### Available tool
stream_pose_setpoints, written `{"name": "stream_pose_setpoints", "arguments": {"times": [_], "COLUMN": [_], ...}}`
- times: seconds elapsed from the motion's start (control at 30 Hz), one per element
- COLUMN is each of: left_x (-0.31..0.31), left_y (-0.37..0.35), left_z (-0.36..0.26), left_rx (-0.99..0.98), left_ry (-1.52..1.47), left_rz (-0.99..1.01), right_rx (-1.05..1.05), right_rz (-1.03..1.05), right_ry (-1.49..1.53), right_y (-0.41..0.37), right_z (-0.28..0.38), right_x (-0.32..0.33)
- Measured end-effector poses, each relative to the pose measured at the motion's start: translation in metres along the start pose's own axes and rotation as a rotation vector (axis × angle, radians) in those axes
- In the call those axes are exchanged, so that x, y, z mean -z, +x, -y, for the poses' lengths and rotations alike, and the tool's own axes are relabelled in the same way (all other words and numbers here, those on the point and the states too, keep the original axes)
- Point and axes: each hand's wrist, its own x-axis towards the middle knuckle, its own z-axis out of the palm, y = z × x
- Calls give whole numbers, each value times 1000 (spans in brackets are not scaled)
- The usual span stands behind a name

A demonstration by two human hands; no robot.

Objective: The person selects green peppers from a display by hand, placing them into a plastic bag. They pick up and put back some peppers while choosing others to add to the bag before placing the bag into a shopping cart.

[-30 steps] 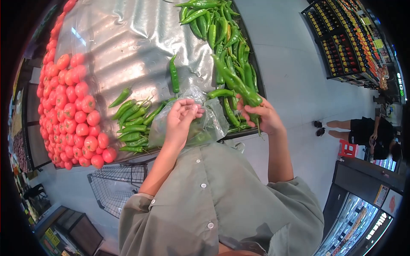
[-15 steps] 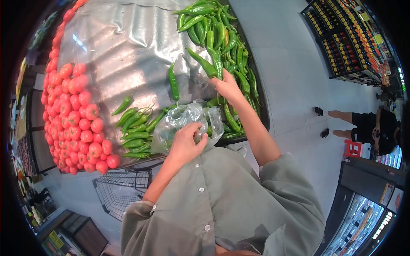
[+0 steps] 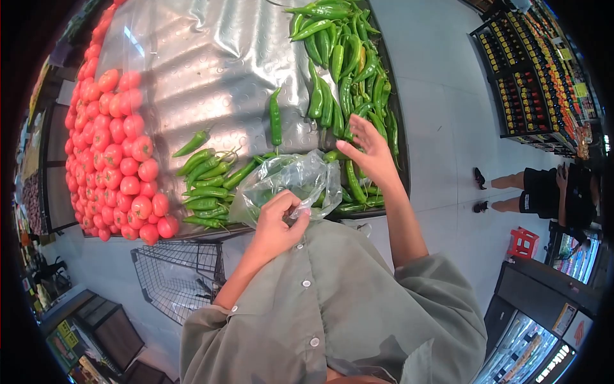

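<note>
My left hand (image 3: 274,225) is closed on the rim of a clear plastic bag (image 3: 323,171), close to my shirt front. Green shapes show through the plastic. Over the right-hand pile of long green peppers (image 3: 354,54), my right hand (image 3: 376,159) is open, its fingers spread and nothing in them. Several peppers (image 3: 327,105) lie side by side just left of it. A single green pepper (image 3: 275,120) rests upright in view on the silver display surface (image 3: 217,77). More green peppers (image 3: 203,179) form a small group left of the bag.
Red tomatoes (image 3: 109,153) are heaped on the left behind a clear divider. A wire shopping cart (image 3: 176,278) stands below the display's near edge. Beyond the floor at right are stocked shelves (image 3: 527,77), a person (image 3: 553,192) and a red basket (image 3: 523,243).
My right hand has drawn back right from the peppers it was touching, and its fingers have opened. Those peppers now lie beside the pile. My left hand stays on the bag.
</note>
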Motion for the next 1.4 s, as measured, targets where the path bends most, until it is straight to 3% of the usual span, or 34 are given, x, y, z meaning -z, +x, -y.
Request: {"name": "stream_pose_setpoints", "arguments": {"times": [0.07, 0.13, 0.2, 0.33, 0.37, 0.43, 0.47, 0.53, 0.57, 0.63, 0.67, 0.73, 0.8, 0.87, 1.0, 1.13, 1.2, 1.33, 1.4], "left_x": [3, 4, 5, 6, 6, 9, 11, 13, 13, 15, 17, 20, 19, 17, 12, 12, 12, 9, 7], "left_y": [-4, -9, -11, -13, -14, -14, -13, -14, -15, -16, -17, -21, -21, -20, -19, -18, -19, -20, -20], "left_z": [-3, -3, -5, -11, -12, -16, -18, -24, -28, -33, -35, -38, -42, -40, -38, -42, -42, -40, -43], "left_rx": [-29, -46, -70, -231, -279, -339, -392, -435, -474, -487, -498, -466, -517, -552, -567, -593, -601, -617, -619], "left_ry": [-54, -91, -121, -93, -84, -51, -22, -23, -29, 2, 27, 78, 97, 117, 113, 126, 112, 81, 96], "left_rz": [-97, -118, -125, -34, 3, 52, 95, 121, 151, 212, 278, 305, 356, 371, 422, 423, 425, 431, 444], "right_rx": [-56, 28, 145, 456, 460, 309, 317, 535, 544, 548, 559, 209, 276, 278, 296, 334, 174, 176, 788], "right_rz": [120, 242, 427, 458, 446, 733, 728, 550, 551, 810, 810, 1116, 1069, 1324, 1522, 1278, 1002, 1027, 1055], "right_ry": [189, 235, 44, -193, -192, -458, -459, -506, -505, -730, -733, -535, -566, -741, -1026, -1148, -1043, -1186, -1255], "right_y": [-35, -67, -81, -77, -68, -52, -50, -47, -46, -45, -44, -36, -37, -32, -23, -42, -51, -53, -57], "right_z": [31, 41, 71, 63, 59, 54, 49, 41, 40, 46, 51, 78, 75, 82, 97, 86, 76, 72, 63], "right_x": [10, 9, 4, -40, -48, -60, -65, -73, -76, -77, -76, -72, -81, -90, -122, -137, -135, -137, -133]}}
